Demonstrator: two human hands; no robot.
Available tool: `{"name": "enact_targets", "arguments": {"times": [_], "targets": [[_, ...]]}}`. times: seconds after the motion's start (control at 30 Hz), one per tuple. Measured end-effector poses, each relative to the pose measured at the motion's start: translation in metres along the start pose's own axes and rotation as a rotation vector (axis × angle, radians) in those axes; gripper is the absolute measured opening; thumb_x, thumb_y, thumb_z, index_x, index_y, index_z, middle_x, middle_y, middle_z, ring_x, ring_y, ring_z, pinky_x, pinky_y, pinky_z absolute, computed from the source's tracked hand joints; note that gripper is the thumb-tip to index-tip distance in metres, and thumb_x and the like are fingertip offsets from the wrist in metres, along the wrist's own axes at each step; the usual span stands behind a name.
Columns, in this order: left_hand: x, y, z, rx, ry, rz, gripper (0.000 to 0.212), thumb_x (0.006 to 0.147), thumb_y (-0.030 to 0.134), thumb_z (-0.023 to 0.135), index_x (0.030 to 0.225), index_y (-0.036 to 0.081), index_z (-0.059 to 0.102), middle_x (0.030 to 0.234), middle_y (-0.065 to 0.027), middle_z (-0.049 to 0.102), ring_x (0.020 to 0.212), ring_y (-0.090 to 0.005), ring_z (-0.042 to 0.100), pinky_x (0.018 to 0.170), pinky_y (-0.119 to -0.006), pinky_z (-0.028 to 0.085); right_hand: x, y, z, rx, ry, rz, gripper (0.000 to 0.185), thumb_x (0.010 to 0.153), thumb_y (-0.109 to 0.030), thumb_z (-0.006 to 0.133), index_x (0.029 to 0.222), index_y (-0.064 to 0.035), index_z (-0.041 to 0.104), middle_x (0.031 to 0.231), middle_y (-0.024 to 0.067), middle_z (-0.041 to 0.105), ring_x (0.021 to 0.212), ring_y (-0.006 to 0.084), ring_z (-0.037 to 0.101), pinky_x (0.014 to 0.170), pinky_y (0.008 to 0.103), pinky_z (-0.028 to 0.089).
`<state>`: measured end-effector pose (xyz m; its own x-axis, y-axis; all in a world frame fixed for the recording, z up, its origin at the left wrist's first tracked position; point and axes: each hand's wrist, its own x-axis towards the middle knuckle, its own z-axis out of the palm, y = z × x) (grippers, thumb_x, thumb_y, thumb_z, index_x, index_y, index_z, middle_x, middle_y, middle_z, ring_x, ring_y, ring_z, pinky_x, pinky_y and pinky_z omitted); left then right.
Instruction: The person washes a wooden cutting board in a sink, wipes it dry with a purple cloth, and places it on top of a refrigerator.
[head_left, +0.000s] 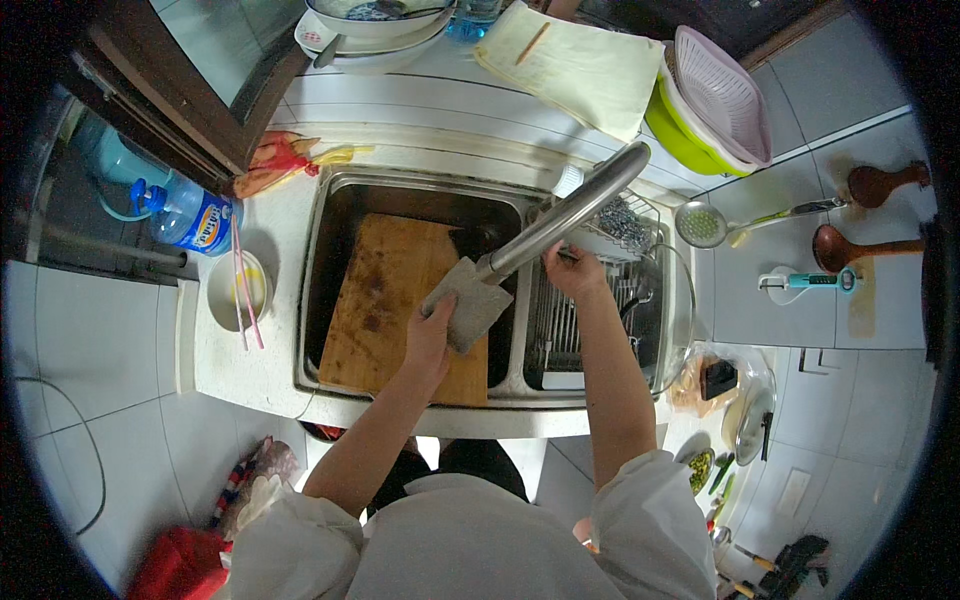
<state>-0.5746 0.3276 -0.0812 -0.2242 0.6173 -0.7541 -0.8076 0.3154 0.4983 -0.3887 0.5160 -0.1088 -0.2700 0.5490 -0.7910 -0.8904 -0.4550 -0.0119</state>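
Observation:
My left hand grips a flat grey dishcloth directly below the spout of the metal faucet. Underneath, a stained wooden cutting board lies in the left basin of the steel double sink. My right hand is beside the faucet's base, over the right basin, with its fingers closed around a small dark part that looks like the faucet lever. The spout partly hides those fingertips. Whether water is running cannot be made out.
A wire dish rack fills the right basin, with a glass lid at its side. Left of the sink stand a bowl with chopsticks and a large blue bottle. Colanders and stacked dishes line the back ledge.

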Motion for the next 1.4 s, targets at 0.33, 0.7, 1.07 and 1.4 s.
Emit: {"name": "enact_targets", "arguments": {"times": [0.33, 0.7, 1.07, 1.4], "targets": [[-0.008, 0.006, 0.015, -0.017, -0.035, 0.068, 0.047, 0.091, 0.023, 0.065, 0.127, 0.001, 0.046, 0.119, -0.0106, 0.055, 0.107, -0.0217, 0.056, 0.091, -0.035, 0.047, 0.009, -0.005, -0.022, 0.039, -0.091, 0.083, 0.051, 0.100, -0.011, 0.033, 0.140, 0.0150, 0.015, 0.097, 0.0194, 0.056, 0.080, 0.0219, 0.060, 0.068, 0.0276, 0.059], [0.007, 0.003, 0.017, -0.025, -0.026, 0.083, 0.040, 0.092, 0.021, 0.064, 0.124, 0.003, 0.049, 0.117, -0.0095, 0.058, 0.108, -0.0204, 0.057, 0.090, -0.036, 0.048, 0.008, -0.004, -0.027, 0.035, -0.134, 0.114, 0.056, 0.102, -0.029, 0.036, 0.139, 0.0110, 0.023, 0.104, 0.0206, 0.058, 0.090, 0.0262, 0.061, 0.077, 0.0354, 0.057], [0.020, -0.002, 0.002, 0.172, 0.087, 0.165, 0.046, 0.092, 0.032, 0.062, 0.126, 0.004, 0.050, 0.115, -0.0103, 0.059, 0.104, -0.0238, 0.058, 0.085, -0.036, 0.048, -0.046, 0.129, -0.049, -0.843, -0.239, 0.204, 0.052, 0.098, -0.040, 0.051, 0.136, -0.0065, 0.039, 0.134, 0.0106, 0.045, 0.125, 0.0271, 0.044, 0.106, 0.0425, 0.038], [0.010, 0.007, -0.179, 1.664, 0.491, 0.758, 0.046, 0.088, 0.020, 0.055, 0.132, 0.007, 0.047, 0.130, -0.0189, 0.051, 0.117, -0.0385, 0.048, 0.096, -0.047, 0.042, -0.020, 0.168, -0.094, -2.363, -0.564, -0.252, 0.054, 0.094, -0.031, 0.056, 0.144, -0.0189, 0.038, 0.139, 0.0129, 0.046, 0.128, 0.0331, 0.042, 0.107, 0.0447, 0.035]]}}
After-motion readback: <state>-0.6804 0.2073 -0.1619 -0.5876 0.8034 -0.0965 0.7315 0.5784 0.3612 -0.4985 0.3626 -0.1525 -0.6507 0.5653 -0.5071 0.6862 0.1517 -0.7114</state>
